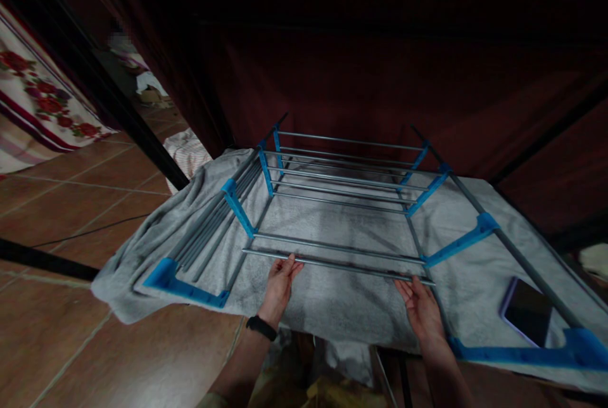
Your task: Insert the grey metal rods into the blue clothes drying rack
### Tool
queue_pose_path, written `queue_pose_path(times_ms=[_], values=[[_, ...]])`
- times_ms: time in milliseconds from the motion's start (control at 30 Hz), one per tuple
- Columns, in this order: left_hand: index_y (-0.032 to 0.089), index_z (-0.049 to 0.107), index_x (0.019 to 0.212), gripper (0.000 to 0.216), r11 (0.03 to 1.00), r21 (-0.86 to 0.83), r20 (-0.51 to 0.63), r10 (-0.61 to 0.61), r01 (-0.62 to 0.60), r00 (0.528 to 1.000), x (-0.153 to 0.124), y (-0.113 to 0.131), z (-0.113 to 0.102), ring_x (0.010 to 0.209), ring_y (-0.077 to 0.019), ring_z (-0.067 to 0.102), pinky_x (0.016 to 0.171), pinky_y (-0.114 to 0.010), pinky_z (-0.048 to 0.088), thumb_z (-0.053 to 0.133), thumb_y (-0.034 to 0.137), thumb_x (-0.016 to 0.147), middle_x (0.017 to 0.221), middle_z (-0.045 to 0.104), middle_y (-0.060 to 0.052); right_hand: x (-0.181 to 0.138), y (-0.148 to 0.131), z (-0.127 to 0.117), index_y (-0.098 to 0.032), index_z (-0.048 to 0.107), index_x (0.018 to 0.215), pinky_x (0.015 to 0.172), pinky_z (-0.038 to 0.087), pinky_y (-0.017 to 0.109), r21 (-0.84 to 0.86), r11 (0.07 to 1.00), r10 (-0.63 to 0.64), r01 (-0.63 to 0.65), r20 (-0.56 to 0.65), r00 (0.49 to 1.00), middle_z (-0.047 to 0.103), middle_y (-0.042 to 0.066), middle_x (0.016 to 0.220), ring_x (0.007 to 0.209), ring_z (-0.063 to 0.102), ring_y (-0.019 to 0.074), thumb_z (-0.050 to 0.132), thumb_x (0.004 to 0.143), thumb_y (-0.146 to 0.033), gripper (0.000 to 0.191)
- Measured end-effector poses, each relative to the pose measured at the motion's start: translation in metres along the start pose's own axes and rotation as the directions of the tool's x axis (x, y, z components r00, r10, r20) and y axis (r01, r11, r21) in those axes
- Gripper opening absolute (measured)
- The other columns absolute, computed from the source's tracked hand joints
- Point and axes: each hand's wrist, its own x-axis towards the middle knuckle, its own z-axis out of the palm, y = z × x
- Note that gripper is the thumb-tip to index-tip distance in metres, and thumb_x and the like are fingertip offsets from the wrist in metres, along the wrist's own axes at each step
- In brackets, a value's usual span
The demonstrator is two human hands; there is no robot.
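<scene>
A loose thin grey metal rod lies crosswise near the front of a rack frame made of grey tubes and blue plastic brackets. My left hand pinches this rod left of its middle, thumb and fingers around it. Close to its right end, my right hand grips the same rod. Just behind it, another crossbar spans two blue brackets. Several more crossbars are fitted between the brackets farther back. The front blue brackets at left and right have no rod between them.
Several loose rods rest along the frame's left side. A grey cloth covers the surface under the rack. On the right lies a phone. Dark red curtain hangs behind, and dark poles stand at left over the tiled floor.
</scene>
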Motion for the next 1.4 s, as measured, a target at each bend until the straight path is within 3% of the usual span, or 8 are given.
queue_pose_path(times_ms=[333,567,733,933,1167,1400], values=[[0.018,0.076,0.093,0.025,0.994,-0.062,0.009,-0.088,0.088,0.996,-0.005,0.0,0.005,0.088,-0.0201,0.086,0.094,-0.035,0.07,0.096,0.008,0.084,0.092,0.085,-0.005,-0.004,-0.002,0.004,-0.027,0.07,0.083,0.087,0.076,0.038,-0.006,1.0,-0.01,0.01,-0.018,1.0,0.08,0.0,0.086,0.084,0.082,0.0202,0.104,0.079,-0.04,0.036],[0.02,0.072,0.081,0.024,0.993,-0.058,-0.054,-0.111,0.107,0.992,-0.008,0.005,0.014,0.078,-0.017,0.082,0.088,-0.03,0.069,0.087,0.002,0.087,0.086,0.084,-0.005,-0.007,-0.002,0.008,-0.028,0.069,0.083,0.088,0.076,0.036,0.006,1.0,-0.02,0.02,-0.002,1.0,0.081,-0.002,0.087,0.083,0.082,0.0187,0.106,0.077,-0.043,0.041],[0.025,0.066,0.073,0.033,0.993,-0.034,-0.082,-0.113,0.111,0.99,-0.008,0.007,0.015,0.076,-0.0163,0.081,0.087,-0.029,0.069,0.079,0.002,0.092,0.08,0.083,0.001,-0.014,-0.007,0.02,-0.029,0.067,0.078,0.085,0.076,0.035,0.047,0.999,0.005,-0.004,-0.022,1.0,0.081,-0.003,0.084,0.084,0.083,0.0195,0.112,0.065,-0.041,0.049],[0.025,0.058,0.067,0.04,0.994,0.003,-0.135,-0.104,0.105,0.985,-0.002,0.007,0.017,0.07,-0.0159,0.079,0.092,-0.031,0.069,0.085,0.007,0.09,0.07,0.076,0.003,-0.017,-0.008,0.027,-0.029,0.063,0.072,0.084,0.076,0.034,0.086,0.996,-0.002,0.005,-0.036,0.999,0.08,-0.004,0.08,0.081,0.083,0.0194,0.115,0.052,-0.037,0.057],[0.022,0.052,0.062,0.049,0.991,0.003,-0.135,-0.13,0.131,0.982,-0.002,0.01,0.019,0.066,-0.0123,0.078,0.083,-0.025,0.068,0.096,0.014,0.083,0.068,0.076,0.003,-0.012,-0.001,0.022,-0.029,0.064,0.075,0.089,0.075,0.034,0.095,0.995,-0.032,0.031,0.011,0.999,0.08,-0.004,0.084,0.085,0.083,0.0192,0.11,0.061,-0.035,0.049],[0.023,0.055,0.061,0.046,0.989,0.032,-0.157,-0.136,0.143,0.978,-0.003,0.013,0.021,0.062,-0.0124,0.076,0.081,-0.023,0.067,0.086,0.01,0.093,0.061,0.073,0.002,-0.009,0.003,0.021,-0.031,0.061,0.075,0.087,0.075,0.034,0.093,0.995,-0.047,0.044,0.023,0.999,0.077,-0.006,0.079,0.082,0.081,0.0185,0.112,0.063,-0.042,0.054]])
